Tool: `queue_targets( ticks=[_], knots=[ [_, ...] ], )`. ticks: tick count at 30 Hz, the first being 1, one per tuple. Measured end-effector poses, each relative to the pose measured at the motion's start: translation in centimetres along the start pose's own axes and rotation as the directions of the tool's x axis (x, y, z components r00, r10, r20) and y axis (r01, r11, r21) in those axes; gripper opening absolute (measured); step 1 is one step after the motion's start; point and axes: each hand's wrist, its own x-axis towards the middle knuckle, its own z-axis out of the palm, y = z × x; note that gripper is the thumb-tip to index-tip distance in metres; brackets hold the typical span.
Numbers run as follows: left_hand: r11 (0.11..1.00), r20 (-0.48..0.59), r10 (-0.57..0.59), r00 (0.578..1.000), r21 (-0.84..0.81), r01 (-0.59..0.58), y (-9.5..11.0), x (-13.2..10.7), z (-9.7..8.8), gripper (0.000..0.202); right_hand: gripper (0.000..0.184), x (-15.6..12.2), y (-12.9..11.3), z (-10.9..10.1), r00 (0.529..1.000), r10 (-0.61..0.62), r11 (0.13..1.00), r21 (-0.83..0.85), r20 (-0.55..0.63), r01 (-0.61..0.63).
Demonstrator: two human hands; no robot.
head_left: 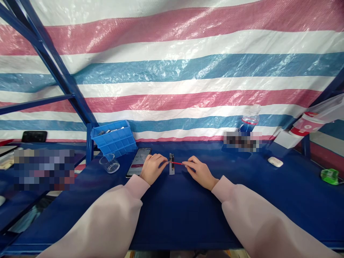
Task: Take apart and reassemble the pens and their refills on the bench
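Observation:
A thin red rod (176,163) lies level above the blue table top (182,215), held between my two hands. My left hand (153,168) pinches its left end, and my right hand (200,172) pinches the right part. Just behind the rod stands a small metal fixture (171,159) on a pale strip (172,170). I cannot tell whether the rod touches it. A smartphone (138,162) lies face up just left of my left hand.
A clear glass beaker (109,163) stands left of the phone, behind it a blue compartment tray (113,139) with metal pieces. A plastic bottle (249,120), white earbud case (275,162) and green packet (329,176) lie right. Blue steel posts and a striped tarp stand behind.

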Motion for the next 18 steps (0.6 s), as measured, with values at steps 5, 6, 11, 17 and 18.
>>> queue_targets(
  ticks=[5, 6, 11, 17, 18],
  knots=[
    [0.999, -0.017, 0.036, 0.999, -0.008, -0.036, -0.17, -0.01, 0.22, 0.022, 0.030, -0.01, 0.06, 0.01, 1.000, -0.014, 1.000, 0.002, -0.008, 0.014],
    [0.999, -0.020, 0.044, 0.999, -0.009, -0.044, -0.24, -0.01, 0.30, 0.022, 0.030, -0.01, 0.12, 0.06, 1.000, -0.017, 1.000, 0.002, -0.011, 0.017],
    [0.994, -0.045, 0.106, 0.993, 0.006, -0.106, -0.46, -0.03, 0.64, 0.021, 0.030, 0.01, 0.40, 0.31, 0.996, -0.069, 0.997, 0.011, -0.057, 0.070],
    [0.974, -0.018, 0.227, 0.974, 0.005, -0.227, -0.01, -0.05, 0.33, 0.021, 0.031, 0.04, 0.33, 0.24, 0.989, -0.137, 0.989, 0.045, -0.057, 0.139],
    [0.971, -0.020, 0.239, 0.971, 0.008, -0.239, 0.05, -0.06, 0.26, 0.021, 0.031, 0.05, 0.31, 0.24, 0.987, -0.149, 0.987, 0.054, -0.053, 0.152]
  ],
)
